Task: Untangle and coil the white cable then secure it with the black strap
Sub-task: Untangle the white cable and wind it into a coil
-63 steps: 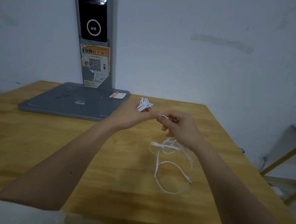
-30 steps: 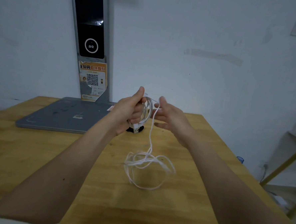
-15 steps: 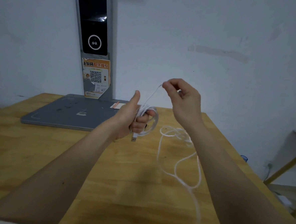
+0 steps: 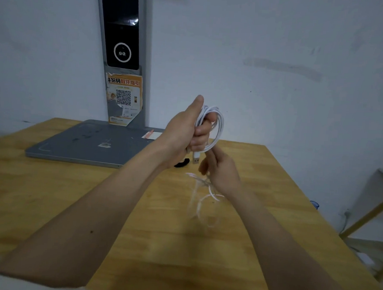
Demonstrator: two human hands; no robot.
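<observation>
Since half a second ago the right hand [image 4: 223,171] has dropped from up beside the wall to just below the left fist, carrying another turn of cable down with it, and the loose tail that hung long over the table has shortened.

Farthest left, a flat grey metal base plate [image 4: 92,144] lies on the pale wooden table [image 4: 48,194], with a grey post bearing a black screen and an orange printed notice [image 4: 124,98] rising behind it. Next comes the left hand [image 4: 187,131], raised above the table, thumb up, fingers closed round several turns of the thin white USB cable [image 4: 218,124]; the silver plug end [image 4: 196,158] pokes out below the fist. Behind that wrist, a small black strap [image 4: 181,163] rests on the table, partly hidden. The right hand is curled loosely round the running strand, with the blurred remaining length [image 4: 205,197] trailing down to the tabletop; how tightly it pinches is hard to tell.

To coil well from here, I judge the left grip should stay firm so the turns do not spill, while the right lets the strand slip through its fingers, shaking out tangles before each wrap. Keeping the loops the same size would help the strap close neatly. The strap is within easy reach once the tail is in.
</observation>
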